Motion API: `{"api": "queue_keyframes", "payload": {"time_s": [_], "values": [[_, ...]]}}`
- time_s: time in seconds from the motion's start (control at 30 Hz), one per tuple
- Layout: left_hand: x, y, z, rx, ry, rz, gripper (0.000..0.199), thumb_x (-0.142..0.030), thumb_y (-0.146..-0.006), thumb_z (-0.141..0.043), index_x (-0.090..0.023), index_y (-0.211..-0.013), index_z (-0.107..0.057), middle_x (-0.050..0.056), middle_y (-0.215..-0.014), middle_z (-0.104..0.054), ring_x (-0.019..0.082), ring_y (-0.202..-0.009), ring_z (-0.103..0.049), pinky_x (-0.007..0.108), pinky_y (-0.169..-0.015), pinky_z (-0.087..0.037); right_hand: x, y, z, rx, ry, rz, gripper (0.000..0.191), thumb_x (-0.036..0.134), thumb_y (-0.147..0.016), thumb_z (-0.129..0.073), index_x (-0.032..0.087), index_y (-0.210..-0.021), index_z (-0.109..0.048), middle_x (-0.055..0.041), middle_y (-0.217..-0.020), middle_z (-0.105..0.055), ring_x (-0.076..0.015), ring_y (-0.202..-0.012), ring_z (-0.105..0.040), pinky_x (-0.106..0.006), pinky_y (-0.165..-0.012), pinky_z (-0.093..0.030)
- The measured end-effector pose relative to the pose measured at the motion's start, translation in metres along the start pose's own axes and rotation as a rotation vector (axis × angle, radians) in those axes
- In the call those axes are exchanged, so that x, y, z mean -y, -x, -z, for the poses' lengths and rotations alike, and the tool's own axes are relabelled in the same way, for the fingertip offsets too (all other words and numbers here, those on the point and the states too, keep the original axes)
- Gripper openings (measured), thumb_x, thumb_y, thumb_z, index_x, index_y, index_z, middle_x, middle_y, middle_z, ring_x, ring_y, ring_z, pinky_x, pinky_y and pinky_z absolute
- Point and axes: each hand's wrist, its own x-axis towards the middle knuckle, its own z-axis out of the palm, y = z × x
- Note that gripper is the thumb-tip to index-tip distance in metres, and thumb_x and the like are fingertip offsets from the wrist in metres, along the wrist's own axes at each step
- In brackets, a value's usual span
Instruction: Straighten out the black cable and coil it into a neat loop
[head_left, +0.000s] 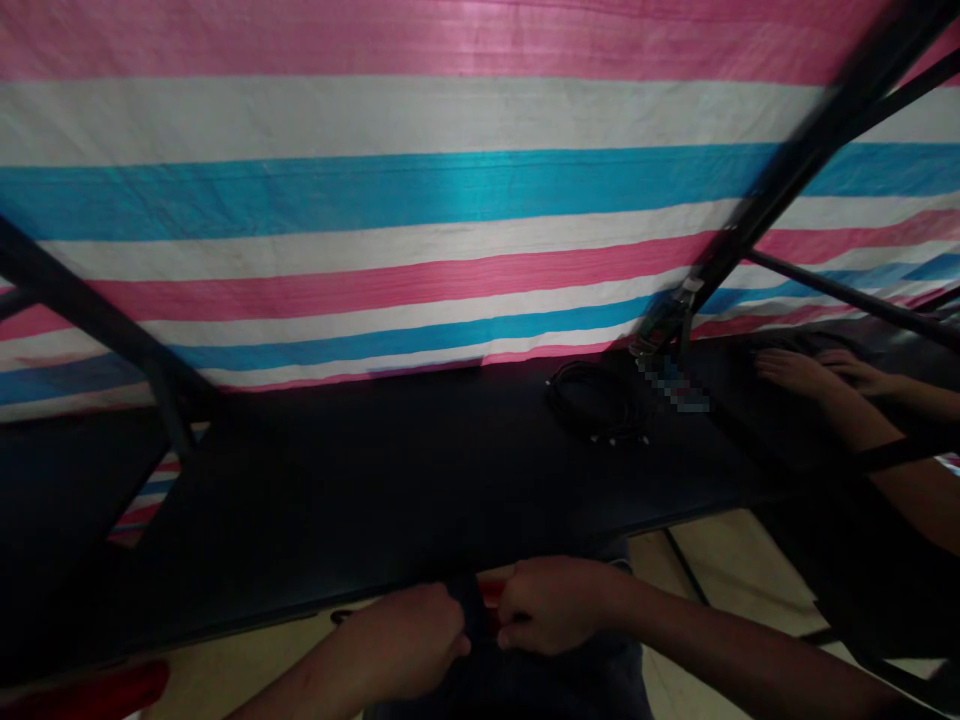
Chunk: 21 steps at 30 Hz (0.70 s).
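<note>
My left hand is closed, low in the head view, just below the front edge of the black table. Facing it, my right hand is curled with thumb and fingers together. Dark fabric lies between the two hands over my lap, and a bit of red shows beside my right fingers. What either hand pinches is too dark to make out. Farther back on the table rests a coil of black cable with small pale ends.
A bottle stands behind the coil by a dark metal post. Another person's hands rest on dark items at the right. Striped sheeting hangs behind the table. Another slanted post rises at left; something red sits lower left.
</note>
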Motion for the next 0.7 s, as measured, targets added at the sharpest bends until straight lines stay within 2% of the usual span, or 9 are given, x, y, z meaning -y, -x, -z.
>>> {"api": "queue_keyframes", "payload": {"time_s": [0.1,0.23,0.3,0.37,0.43,0.47,0.57,0.7], "values": [[0.009,-0.006,0.003,0.101,0.098,-0.068,0.029,-0.029,-0.092,-0.051,-0.019,-0.087,-0.078,0.005,-0.076,-0.072,0.018,-0.063,-0.06,0.028,-0.056,-0.039,-0.012,0.007,0.0,0.09,0.046,-0.101,0.016,0.029,-0.089,-0.066,0.019,-0.082,-0.077,0.0007,-0.067,-0.063,-0.014,-0.057,-0.051,-0.027,-0.053,-0.032],[0.032,-0.009,0.002,0.204,0.174,-0.22,0.033,-0.015,-0.089,-0.047,-0.023,-0.084,-0.078,0.0,-0.076,-0.071,0.014,-0.064,-0.056,0.024,-0.057,-0.036,-0.027,0.011,-0.002,0.269,-0.045,-0.291,0.023,0.024,-0.091,-0.06,0.018,-0.07,-0.067,0.0039,-0.053,-0.051,-0.0138,-0.048,-0.049,-0.026,-0.049,-0.035],[0.037,-0.012,-0.003,0.191,0.183,-0.267,0.033,-0.012,-0.087,-0.048,-0.024,-0.086,-0.078,-0.001,-0.078,-0.073,0.013,-0.065,-0.058,0.023,-0.058,-0.037,-0.029,0.005,-0.01,0.344,-0.155,-0.264,0.022,0.026,-0.092,-0.059,0.017,-0.073,-0.066,0.0042,-0.055,-0.054,-0.0131,-0.049,-0.053,-0.024,-0.049,-0.038],[0.035,-0.016,-0.01,0.147,0.173,-0.288,0.032,-0.012,-0.087,-0.049,-0.024,-0.086,-0.078,-0.001,-0.081,-0.074,0.014,-0.069,-0.061,0.023,-0.06,-0.039,-0.026,-0.008,-0.025,0.289,-0.303,-0.139,0.018,0.026,-0.093,-0.059,0.017,-0.081,-0.069,0.0033,-0.065,-0.06,-0.0117,-0.057,-0.057,-0.021,-0.053,-0.041],[0.028,-0.022,-0.017,0.097,0.117,-0.268,0.027,-0.015,-0.086,-0.054,-0.024,-0.088,-0.079,0.002,-0.086,-0.076,0.017,-0.073,-0.064,0.025,-0.059,-0.04,-0.022,-0.023,-0.044,0.121,-0.436,-0.001,0.022,0.023,-0.096,-0.054,0.015,-0.086,-0.072,0.0012,-0.075,-0.065,-0.0108,-0.066,-0.058,-0.019,-0.061,-0.042],[0.024,-0.026,-0.021,0.093,0.078,-0.243,0.023,-0.017,-0.084,-0.057,-0.023,-0.088,-0.079,0.004,-0.086,-0.076,0.019,-0.073,-0.065,0.026,-0.057,-0.04,-0.02,-0.03,-0.053,0.071,-0.475,0.024,0.024,0.022,-0.096,-0.053,0.015,-0.085,-0.073,0.0004,-0.076,-0.066,-0.0107,-0.067,-0.058,-0.019,-0.063,-0.043],[0.017,-0.036,-0.028,0.087,0.03,-0.162,0.015,-0.019,-0.08,-0.064,-0.021,-0.083,-0.078,0.006,-0.081,-0.075,0.021,-0.067,-0.063,0.027,-0.054,-0.04,-0.02,-0.041,-0.075,-0.023,-0.523,0.005,0.023,0.02,-0.093,-0.054,0.015,-0.085,-0.075,-0.0007,-0.078,-0.07,-0.0115,-0.069,-0.06,-0.02,-0.065,-0.043],[0.026,-0.044,-0.03,0.055,0.195,-0.126,0.023,-0.021,-0.087,-0.057,-0.021,-0.077,-0.078,0.003,-0.074,-0.073,0.016,-0.063,-0.06,0.025,-0.055,-0.038,-0.032,-0.036,-0.08,-0.137,-0.521,-0.021,0.023,0.015,-0.089,-0.054,0.016,-0.083,-0.076,-0.0019,-0.08,-0.072,-0.0132,-0.072,-0.062,-0.022,-0.069,-0.044]]}}
